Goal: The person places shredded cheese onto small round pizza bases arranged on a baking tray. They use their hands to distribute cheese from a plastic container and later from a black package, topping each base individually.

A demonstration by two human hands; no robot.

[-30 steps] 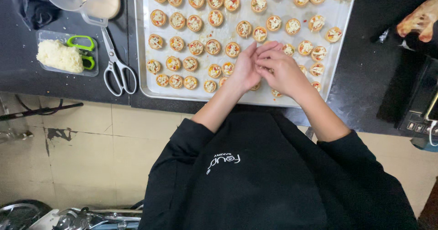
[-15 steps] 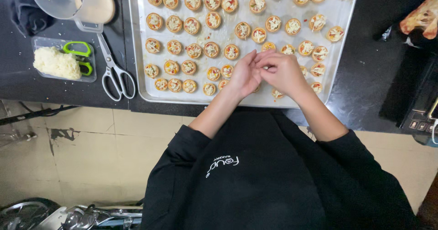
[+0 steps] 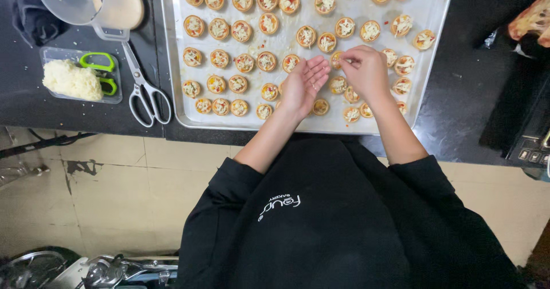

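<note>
A large metal baking tray [image 3: 172, 88] lies on the dark counter, filled with several rows of small round tartlets [image 3: 245, 63] topped with cheese and red bits. My left hand [image 3: 302, 85] hovers palm-up and open over the near rows at the tray's middle. My right hand [image 3: 365, 71] is just to its right, fingers pinched together over a tartlet [image 3: 337, 59]; pale shreds seem to sit between the fingertips. Black sleeves cover both forearms up to the elbow.
Left of the tray lie white-handled scissors [image 3: 143, 91], a clear plastic tub [image 3: 112, 77] holding grated cheese [image 3: 71, 80] and a green tool [image 3: 97, 65], and a clear measuring jug [image 3: 86, 2]. A dark appliance [image 3: 524, 134] stands at the right. Tiled floor lies below.
The two hands, joined together over the near tartlets earlier, have parted. My right hand has moved up and right with pinched fingers; my left palm has opened.
</note>
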